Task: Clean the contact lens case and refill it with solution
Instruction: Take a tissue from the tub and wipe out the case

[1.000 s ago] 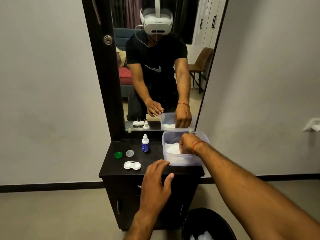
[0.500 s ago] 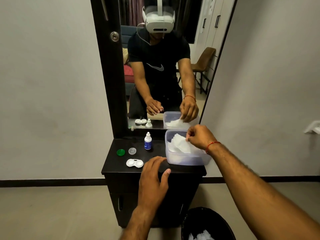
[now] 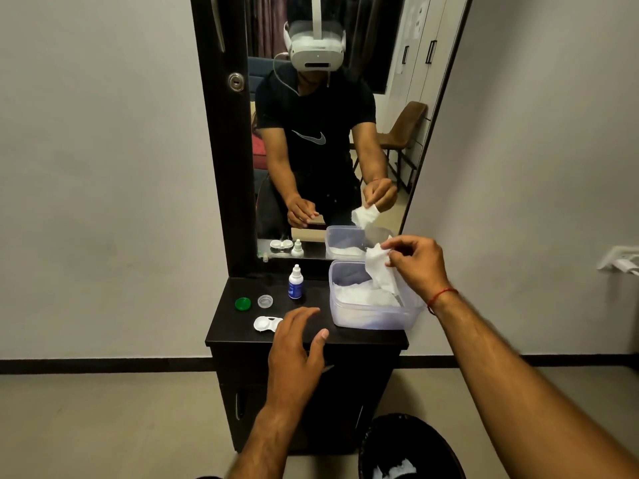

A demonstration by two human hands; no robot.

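Note:
A white contact lens case (image 3: 265, 323) lies open on the dark dresser top (image 3: 238, 331), near the front. Behind it sit a green cap (image 3: 242, 303) and a clear cap (image 3: 265, 301). A small solution bottle (image 3: 296, 282) with a blue label stands upright further back. My right hand (image 3: 416, 262) pinches a white tissue (image 3: 379, 267) and holds it above the clear plastic tub (image 3: 366, 318) of tissues. My left hand (image 3: 297, 350) hovers with fingers spread just right of the lens case, partly covering its right end.
A tall mirror (image 3: 328, 126) in a dark frame rises behind the dresser and reflects me and the objects. A black waste bin (image 3: 409, 447) with crumpled tissues stands on the floor at lower right. Grey walls flank both sides.
My right hand went from inside the tub to above it, lifting a tissue out. My left hand stayed near the lens case.

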